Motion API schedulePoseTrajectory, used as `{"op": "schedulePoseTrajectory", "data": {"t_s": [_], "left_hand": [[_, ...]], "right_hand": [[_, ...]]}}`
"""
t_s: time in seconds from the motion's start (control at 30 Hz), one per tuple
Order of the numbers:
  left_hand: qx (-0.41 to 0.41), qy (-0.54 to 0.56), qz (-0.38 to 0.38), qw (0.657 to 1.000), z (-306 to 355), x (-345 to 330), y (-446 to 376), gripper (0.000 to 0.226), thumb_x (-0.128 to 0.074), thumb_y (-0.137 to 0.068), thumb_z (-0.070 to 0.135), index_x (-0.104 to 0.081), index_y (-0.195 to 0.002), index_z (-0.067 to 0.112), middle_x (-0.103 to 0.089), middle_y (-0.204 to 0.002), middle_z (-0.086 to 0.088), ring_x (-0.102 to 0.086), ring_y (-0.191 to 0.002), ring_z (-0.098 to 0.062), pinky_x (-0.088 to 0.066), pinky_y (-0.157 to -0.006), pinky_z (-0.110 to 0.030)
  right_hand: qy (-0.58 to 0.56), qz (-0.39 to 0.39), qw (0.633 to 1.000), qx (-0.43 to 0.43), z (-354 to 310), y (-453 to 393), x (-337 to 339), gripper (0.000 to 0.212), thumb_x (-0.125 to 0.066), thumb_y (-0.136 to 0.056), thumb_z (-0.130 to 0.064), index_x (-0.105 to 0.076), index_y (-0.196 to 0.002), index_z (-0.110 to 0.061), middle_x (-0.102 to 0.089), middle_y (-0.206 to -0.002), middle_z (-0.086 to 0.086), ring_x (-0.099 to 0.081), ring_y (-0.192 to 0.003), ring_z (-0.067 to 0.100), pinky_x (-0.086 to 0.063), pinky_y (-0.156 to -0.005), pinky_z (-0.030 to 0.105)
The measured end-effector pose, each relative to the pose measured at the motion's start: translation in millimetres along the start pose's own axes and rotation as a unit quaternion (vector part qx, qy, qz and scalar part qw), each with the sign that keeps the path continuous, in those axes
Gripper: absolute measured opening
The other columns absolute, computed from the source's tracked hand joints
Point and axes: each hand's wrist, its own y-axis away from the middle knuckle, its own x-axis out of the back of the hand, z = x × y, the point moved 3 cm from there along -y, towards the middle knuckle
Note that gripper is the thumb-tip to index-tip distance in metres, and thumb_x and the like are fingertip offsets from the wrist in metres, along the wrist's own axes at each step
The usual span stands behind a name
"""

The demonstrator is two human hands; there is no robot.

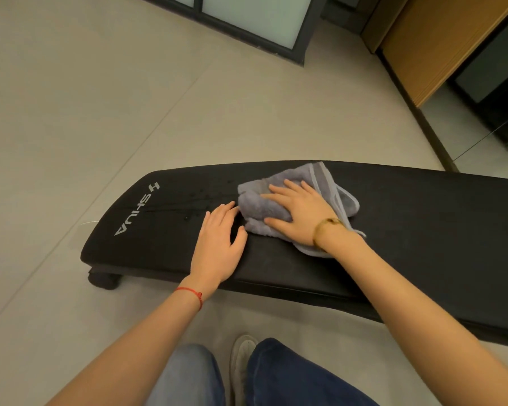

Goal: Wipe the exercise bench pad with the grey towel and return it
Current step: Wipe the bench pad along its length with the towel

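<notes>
A long black exercise bench pad (408, 230) with a white logo at its left end stretches across the middle of the view. A crumpled grey towel (261, 206) lies on the pad near its centre. My right hand (296, 212) presses flat on the towel with fingers spread. My left hand (217, 244) rests flat on the bare pad just left of the towel, fingertips almost touching its edge. Small wet droplets show on the pad left of the towel.
Beige tiled floor (100, 112) surrounds the bench. A dark-framed glass door (247, 19) stands at the back. A wooden cabinet (437, 45) is at the upper right. My legs in jeans and a shoe (241, 364) are below the bench's near edge.
</notes>
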Motion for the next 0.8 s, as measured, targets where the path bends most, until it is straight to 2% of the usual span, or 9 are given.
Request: {"op": "schedulePoseTrajectory", "data": {"t_s": [0.13, 0.2, 0.3, 0.37, 0.5, 0.6, 0.7, 0.77, 0.8], "left_hand": [[-0.002, 0.003, 0.002, 1.000, -0.4, -0.3, 1.5, 0.048, -0.042, -0.099, 0.032, -0.040, -0.147, 0.024, -0.036, -0.154, 0.008, -0.023, -0.146, -0.008, -0.007, -0.124, -0.033], [-0.002, 0.005, 0.004, 1.000, 0.5, 0.6, 1.2, 0.047, -0.042, -0.100, 0.032, -0.040, -0.146, 0.025, -0.035, -0.154, 0.008, -0.023, -0.146, -0.008, -0.007, -0.124, -0.031], [0.007, 0.009, 0.002, 1.000, 1.7, 1.3, 1.9, 0.047, -0.041, -0.100, 0.032, -0.040, -0.147, 0.025, -0.035, -0.154, 0.009, -0.023, -0.146, -0.008, -0.007, -0.124, -0.031], [0.005, 0.010, 0.001, 1.000, 2.1, 1.5, 1.2, 0.047, -0.042, -0.099, 0.032, -0.040, -0.146, 0.025, -0.036, -0.154, 0.008, -0.023, -0.146, -0.008, -0.007, -0.124, -0.032], [-0.002, 0.019, -0.002, 1.000, -0.6, 0.5, 1.6, 0.048, -0.044, -0.098, 0.031, -0.042, -0.145, 0.021, -0.039, -0.153, 0.005, -0.027, -0.145, -0.010, -0.010, -0.124, -0.035], [-0.004, 0.012, -0.003, 1.000, -2.6, 0.3, 1.9, 0.048, -0.043, -0.099, 0.031, -0.041, -0.146, 0.023, -0.036, -0.154, 0.006, -0.025, -0.146, -0.010, -0.009, -0.124, -0.036], [0.000, -0.001, -0.001, 1.000, 0.3, 0.6, 3.1, 0.047, -0.041, -0.100, 0.031, -0.040, -0.147, 0.024, -0.036, -0.154, 0.006, -0.025, -0.146, -0.010, -0.008, -0.124, -0.035], [0.005, -0.004, -0.001, 1.000, 2.6, 1.6, 3.4, 0.047, -0.041, -0.100, 0.031, -0.040, -0.147, 0.024, -0.036, -0.155, 0.007, -0.024, -0.146, -0.010, -0.007, -0.124, -0.034], [0.007, -0.004, -0.002, 1.000, 3.1, 2.4, 3.6, 0.047, -0.040, -0.100, 0.032, -0.039, -0.147, 0.025, -0.035, -0.155, 0.007, -0.024, -0.146, -0.010, -0.007, -0.124, -0.034]], "right_hand": [[-0.026, 0.001, 1.000, 0.010, 28.4, 17.3, 15.0, 0.057, -0.049, -0.091, -0.055, -0.040, -0.143, -0.035, -0.032, -0.155, -0.009, -0.020, -0.146, 0.018, -0.010, -0.120, 0.040], [-0.014, 0.001, 0.999, -0.042, 51.1, -17.7, 22.4, 0.057, -0.050, -0.092, -0.052, -0.041, -0.143, -0.029, -0.034, -0.154, -0.004, -0.024, -0.145, 0.022, -0.014, -0.118, 0.041], [0.032, -0.008, 0.991, -0.132, 63.4, -59.6, 19.9, 0.059, -0.043, -0.094, -0.053, -0.035, -0.146, -0.027, -0.030, -0.156, -0.001, -0.020, -0.145, 0.026, -0.010, -0.119, 0.044], [0.038, -0.022, 0.993, -0.106, 46.1, -57.4, 11.1, 0.059, -0.042, -0.094, -0.053, -0.032, -0.148, -0.030, -0.026, -0.158, -0.002, -0.017, -0.147, 0.027, -0.007, -0.119, 0.045], [-0.003, -0.004, 0.999, 0.038, -6.0, 27.0, 6.9, 0.059, -0.043, -0.091, -0.057, -0.036, -0.145, -0.035, -0.029, -0.156, -0.006, -0.018, -0.147, 0.021, -0.007, -0.121, 0.042], [-0.021, -0.001, 0.997, 0.072, -17.6, 82.6, 13.3, 0.059, -0.039, -0.091, -0.062, -0.032, -0.146, -0.042, -0.026, -0.156, -0.015, -0.014, -0.147, 0.011, -0.003, -0.121, 0.036], [-0.033, 0.004, 0.999, 0.034, 14.0, 67.3, 20.3, 0.065, -0.034, -0.087, -0.068, -0.037, -0.144, -0.038, -0.030, -0.155, -0.013, -0.018, -0.146, 0.012, -0.006, -0.119, 0.034], [-0.023, 0.018, 0.999, -0.039, 47.6, 29.0, 25.8, 0.071, -0.034, -0.084, -0.068, -0.040, -0.144, -0.030, -0.033, -0.155, -0.006, -0.022, -0.146, 0.019, -0.010, -0.119, 0.038], [-0.010, 0.016, 0.996, -0.085, 60.9, 12.3, 25.4, 0.067, -0.039, -0.087, -0.064, -0.039, -0.145, -0.028, -0.033, -0.155, -0.004, -0.021, -0.146, 0.021, -0.010, -0.119, 0.041]]}}
